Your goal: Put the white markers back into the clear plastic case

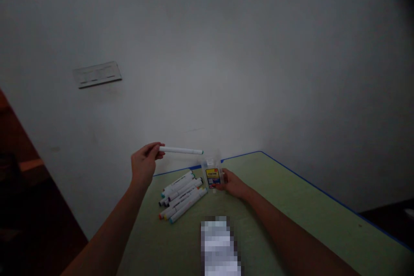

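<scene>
Head view showed the left hand (144, 163) pinching a white marker (181, 150) by one end, nearly level, above the top of a clear case (212, 176). The right hand (233, 184) gripped that case beside loose markers (183, 197). Bracing the case and tilting the marker steeper appeared advisable.

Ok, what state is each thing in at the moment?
Left hand: closed on the end of a marker
Marker: raised off the table, nearly level, green end toward the case
Right hand: gripping the case's side
Case: roughly upright, label showing; too dim to tell if open
Loose markers: lying in a pile on the table
Pixelated thing: cannot tell
</scene>
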The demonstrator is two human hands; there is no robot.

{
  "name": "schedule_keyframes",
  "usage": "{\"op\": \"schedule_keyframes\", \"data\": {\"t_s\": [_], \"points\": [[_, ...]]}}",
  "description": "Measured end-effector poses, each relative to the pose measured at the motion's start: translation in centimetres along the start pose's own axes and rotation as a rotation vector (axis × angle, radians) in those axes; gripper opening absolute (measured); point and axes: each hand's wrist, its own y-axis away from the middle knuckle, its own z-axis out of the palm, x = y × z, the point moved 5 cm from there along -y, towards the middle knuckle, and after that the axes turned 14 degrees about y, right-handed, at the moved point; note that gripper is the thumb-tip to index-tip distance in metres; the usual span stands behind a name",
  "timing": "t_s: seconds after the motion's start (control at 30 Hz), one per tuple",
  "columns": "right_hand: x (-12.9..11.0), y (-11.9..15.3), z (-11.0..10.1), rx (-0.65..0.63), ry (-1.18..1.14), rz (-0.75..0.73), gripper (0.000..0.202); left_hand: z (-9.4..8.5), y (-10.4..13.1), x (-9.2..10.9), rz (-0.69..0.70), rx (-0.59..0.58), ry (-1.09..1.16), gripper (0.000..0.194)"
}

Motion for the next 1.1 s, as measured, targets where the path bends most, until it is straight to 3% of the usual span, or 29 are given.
{"op": "schedule_keyframes", "data": {"t_s": [0.13,0.27,0.57,1.1], "points": [[-0.1,0.0,0.0,0.006,-0.004,-0.002,0.047,-4.3,2.4,-5.0,-0.233,0.184,0.238,0.035],[-0.2,0.1,0.0,-0.006,-0.01,0.0,0.047,-5.7,5.0,-8.4,-0.379,0.248,0.314,0.037],[-0.7,0.6,0.1,-0.038,-0.047,-0.001,0.048,-4.5,6.8,-8.0,-0.434,0.112,0.343,0.041],[-0.5,0.7,0.0,-0.027,-0.022,-0.014,0.051,-5.1,6.8,-8.6,-0.443,0.144,0.332,0.041]]}}
